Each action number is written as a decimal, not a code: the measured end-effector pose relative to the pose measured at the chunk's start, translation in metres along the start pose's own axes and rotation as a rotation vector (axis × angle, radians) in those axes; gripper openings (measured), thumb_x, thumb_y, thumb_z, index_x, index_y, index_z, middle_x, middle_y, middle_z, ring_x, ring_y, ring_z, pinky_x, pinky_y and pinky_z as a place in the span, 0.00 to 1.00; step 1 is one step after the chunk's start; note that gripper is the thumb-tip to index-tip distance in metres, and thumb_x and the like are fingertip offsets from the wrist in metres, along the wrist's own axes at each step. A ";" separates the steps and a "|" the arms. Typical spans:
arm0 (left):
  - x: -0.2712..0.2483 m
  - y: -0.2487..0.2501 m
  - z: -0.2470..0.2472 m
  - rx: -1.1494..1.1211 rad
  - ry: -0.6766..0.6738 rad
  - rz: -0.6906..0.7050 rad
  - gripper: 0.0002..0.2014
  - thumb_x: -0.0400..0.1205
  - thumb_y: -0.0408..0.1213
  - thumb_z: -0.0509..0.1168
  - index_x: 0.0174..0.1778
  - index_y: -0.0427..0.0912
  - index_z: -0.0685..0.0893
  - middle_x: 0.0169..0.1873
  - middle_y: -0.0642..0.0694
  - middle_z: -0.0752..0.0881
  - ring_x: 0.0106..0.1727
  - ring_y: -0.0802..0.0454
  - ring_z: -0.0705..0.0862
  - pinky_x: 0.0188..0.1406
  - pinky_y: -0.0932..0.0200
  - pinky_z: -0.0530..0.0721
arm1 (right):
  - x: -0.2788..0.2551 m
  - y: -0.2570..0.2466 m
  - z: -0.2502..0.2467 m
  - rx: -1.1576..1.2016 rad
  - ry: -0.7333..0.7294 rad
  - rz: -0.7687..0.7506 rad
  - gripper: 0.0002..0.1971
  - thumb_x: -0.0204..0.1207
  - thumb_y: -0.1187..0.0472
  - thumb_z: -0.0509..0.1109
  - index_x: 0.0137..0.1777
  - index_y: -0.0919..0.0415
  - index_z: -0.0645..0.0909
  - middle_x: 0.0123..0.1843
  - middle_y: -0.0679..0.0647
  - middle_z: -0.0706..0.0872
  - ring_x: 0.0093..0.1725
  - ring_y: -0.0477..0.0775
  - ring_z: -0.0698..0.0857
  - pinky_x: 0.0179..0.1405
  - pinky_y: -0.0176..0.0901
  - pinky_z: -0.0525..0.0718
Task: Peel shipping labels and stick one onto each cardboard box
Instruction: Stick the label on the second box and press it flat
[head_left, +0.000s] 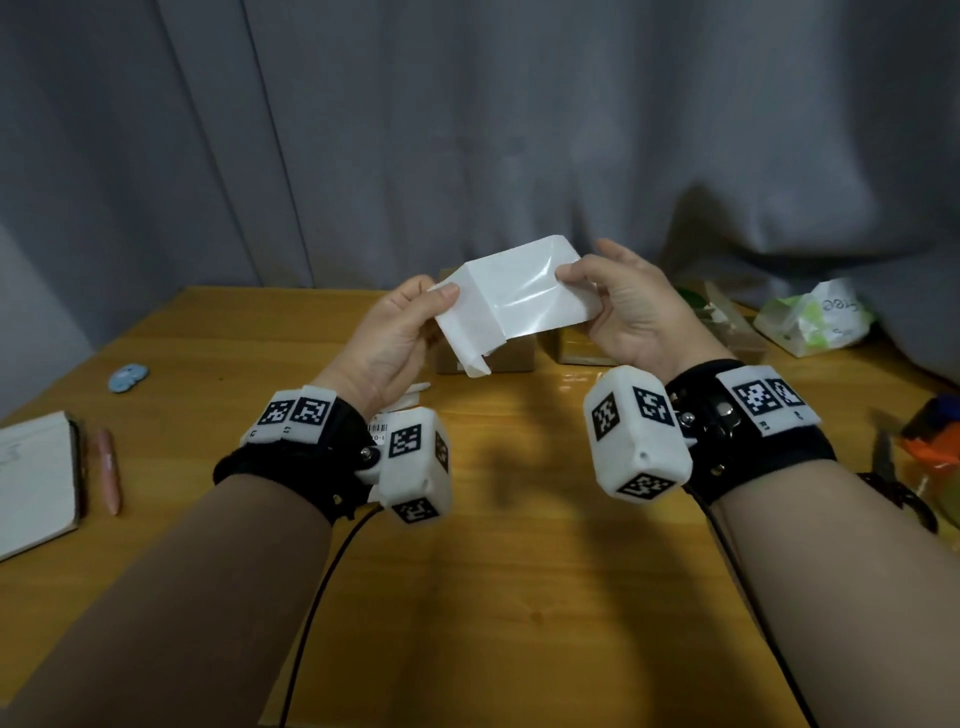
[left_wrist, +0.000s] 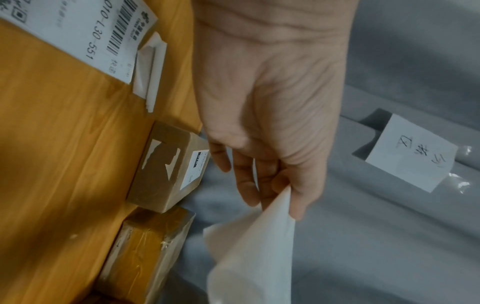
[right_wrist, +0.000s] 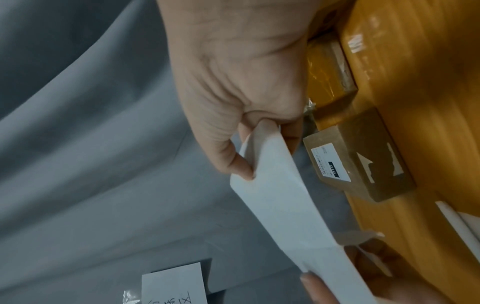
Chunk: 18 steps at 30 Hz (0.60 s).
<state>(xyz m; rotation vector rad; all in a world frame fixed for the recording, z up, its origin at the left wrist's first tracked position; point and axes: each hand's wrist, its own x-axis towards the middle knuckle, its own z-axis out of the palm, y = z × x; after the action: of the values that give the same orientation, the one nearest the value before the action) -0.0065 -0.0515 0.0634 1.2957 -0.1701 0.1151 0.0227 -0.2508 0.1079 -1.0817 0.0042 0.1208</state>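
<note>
two hands, one flimsy label

both hands hold the label (head_left: 511, 299) in the air above the brown box (head_left: 488, 356). left hand (head_left: 397, 332) fingers pinch its near corner, right hand (head_left: 631, 306) fingers pinch the far edge. it looks light, limp and glossy, likely to curl or stick to itself, so grip it by the corners.

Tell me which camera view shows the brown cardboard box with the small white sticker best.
The left wrist view: the brown cardboard box sits unobstructed on the table, sticker and torn label remnants visible. The right wrist view shows it too, though more blurred. In the head view it is mostly hidden behind the label sheet.
</note>
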 end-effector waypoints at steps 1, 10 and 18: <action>0.001 -0.001 -0.002 -0.013 0.017 0.000 0.19 0.81 0.33 0.63 0.23 0.49 0.72 0.38 0.47 0.82 0.47 0.51 0.79 0.46 0.60 0.76 | 0.000 0.001 0.001 0.020 0.019 0.010 0.42 0.68 0.80 0.70 0.81 0.62 0.59 0.59 0.64 0.80 0.48 0.58 0.85 0.34 0.46 0.87; 0.004 -0.014 -0.010 -0.015 0.248 -0.031 0.17 0.80 0.30 0.63 0.26 0.46 0.70 0.30 0.49 0.80 0.39 0.53 0.78 0.44 0.58 0.73 | 0.002 0.012 0.004 -0.023 0.097 0.178 0.08 0.72 0.76 0.69 0.47 0.66 0.77 0.44 0.64 0.86 0.39 0.62 0.88 0.26 0.49 0.88; -0.005 -0.014 -0.039 0.050 0.669 -0.147 0.10 0.80 0.34 0.59 0.32 0.47 0.73 0.34 0.48 0.79 0.35 0.53 0.78 0.39 0.59 0.76 | 0.013 0.010 -0.036 0.023 0.270 0.112 0.13 0.75 0.70 0.68 0.59 0.69 0.77 0.48 0.64 0.86 0.35 0.58 0.88 0.23 0.46 0.87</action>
<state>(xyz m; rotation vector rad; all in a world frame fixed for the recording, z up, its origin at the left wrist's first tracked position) -0.0067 -0.0175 0.0388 1.2512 0.5007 0.4200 0.0365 -0.2761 0.0812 -1.0683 0.3085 0.0746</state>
